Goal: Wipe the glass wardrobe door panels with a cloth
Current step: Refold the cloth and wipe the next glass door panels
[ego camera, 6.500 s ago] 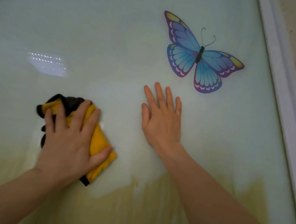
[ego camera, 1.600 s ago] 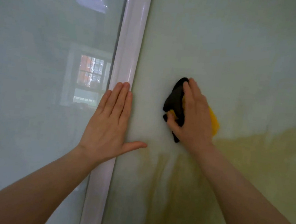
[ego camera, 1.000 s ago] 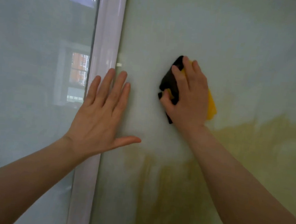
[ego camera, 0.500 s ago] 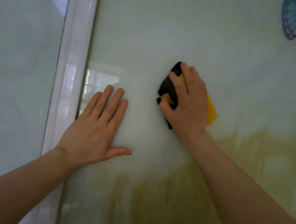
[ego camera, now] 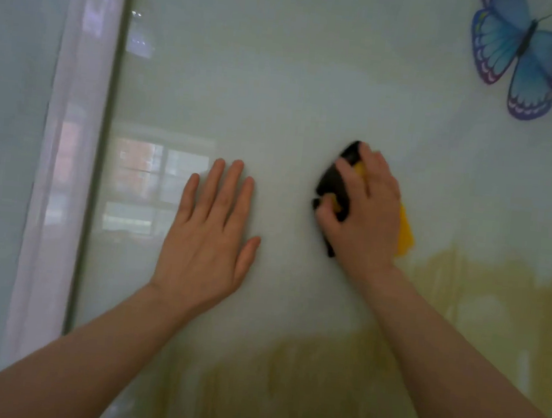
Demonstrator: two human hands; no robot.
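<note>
Half the cloth [ego camera: 337, 187] hidden under right hand [ego camera: 367, 214], butterfly sticker [ego camera: 525, 61] blurred.

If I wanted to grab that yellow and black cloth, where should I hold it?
Probably flat from the front, palm over its bunched middle, as the right hand does. The cloth lies pressed against the glass panel, so no edge sticks out to pinch.

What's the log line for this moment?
left hand: flat on glass panel | right hand: pressing cloth to glass
</note>
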